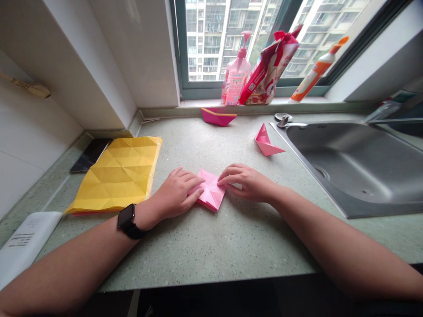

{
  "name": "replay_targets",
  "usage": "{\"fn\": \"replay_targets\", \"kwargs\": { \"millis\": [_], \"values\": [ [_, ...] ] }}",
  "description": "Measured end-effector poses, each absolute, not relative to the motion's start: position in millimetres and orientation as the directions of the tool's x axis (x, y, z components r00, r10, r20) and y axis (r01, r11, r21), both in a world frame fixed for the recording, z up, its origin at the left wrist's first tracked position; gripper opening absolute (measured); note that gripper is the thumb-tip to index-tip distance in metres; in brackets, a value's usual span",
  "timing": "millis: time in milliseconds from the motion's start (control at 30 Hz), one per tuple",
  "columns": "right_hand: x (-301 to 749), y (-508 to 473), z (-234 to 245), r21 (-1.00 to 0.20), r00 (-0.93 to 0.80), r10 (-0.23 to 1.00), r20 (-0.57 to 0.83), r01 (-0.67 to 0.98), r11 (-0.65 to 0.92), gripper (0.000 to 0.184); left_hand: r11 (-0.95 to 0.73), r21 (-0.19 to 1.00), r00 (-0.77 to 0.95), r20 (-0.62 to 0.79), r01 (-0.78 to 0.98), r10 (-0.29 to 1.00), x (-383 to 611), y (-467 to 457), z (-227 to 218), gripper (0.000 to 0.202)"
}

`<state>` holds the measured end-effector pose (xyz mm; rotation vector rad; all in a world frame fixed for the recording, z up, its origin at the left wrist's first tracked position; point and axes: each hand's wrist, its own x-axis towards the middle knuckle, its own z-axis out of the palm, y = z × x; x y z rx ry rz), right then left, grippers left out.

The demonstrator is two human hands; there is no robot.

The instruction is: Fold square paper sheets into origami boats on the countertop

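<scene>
A pink sheet of paper folded into a small layered square [211, 190] lies on the counter, one corner toward me. My left hand [180, 190] rests over its left corner, fingers stretched out and thumb apart, both on top of the paper. At the right corner, the fingertips of my right hand [246, 181] close on the paper's edge; the exact grip is partly hidden. Beyond the hands sit two folded paper boats: a magenta boat with a yellow rim [218, 118] by the sill and a pink boat [267, 141] near the sink.
Creased yellow paper [124, 169] lies at the left, over part of a dark flat object [89, 155]. A white device [29, 242] is at the near left. The steel sink [350, 211] lies right. A pump bottle [235, 79], red bag [269, 70] and orange bottle [315, 75] line the sill.
</scene>
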<state>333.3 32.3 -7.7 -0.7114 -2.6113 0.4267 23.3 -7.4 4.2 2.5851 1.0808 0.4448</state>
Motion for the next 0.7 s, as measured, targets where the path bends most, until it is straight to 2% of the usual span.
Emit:
{"fn": "replay_targets", "kwargs": {
  "millis": [100,400,567,700],
  "values": [
    [326.6,26.0,-6.5,-0.392,-0.794,0.536,0.287,0.413,0.822,0.019,-0.667,0.381,0.662,0.168,0.64,0.731,22.9,-8.0,4.4,0.039],
    [321.3,19.3,-6.4,-0.386,-0.761,0.577,0.297,0.456,0.801,0.011,-0.686,0.302,0.674,0.16,0.662,0.721,27.1,-14.3,-3.5,0.042],
    [321.5,20.4,-4.5,-0.399,-0.778,0.567,0.269,0.446,0.801,0.013,-0.672,0.31,0.673,0.12,0.673,0.729,27.1,-15.9,-6.0,0.052],
    [320.6,18.3,-0.7,-0.402,-0.805,0.532,0.264,0.41,0.819,0.017,-0.675,0.299,0.683,0.094,0.674,0.724,29.2,-17.7,-3.5,0.048]
  ]
}}
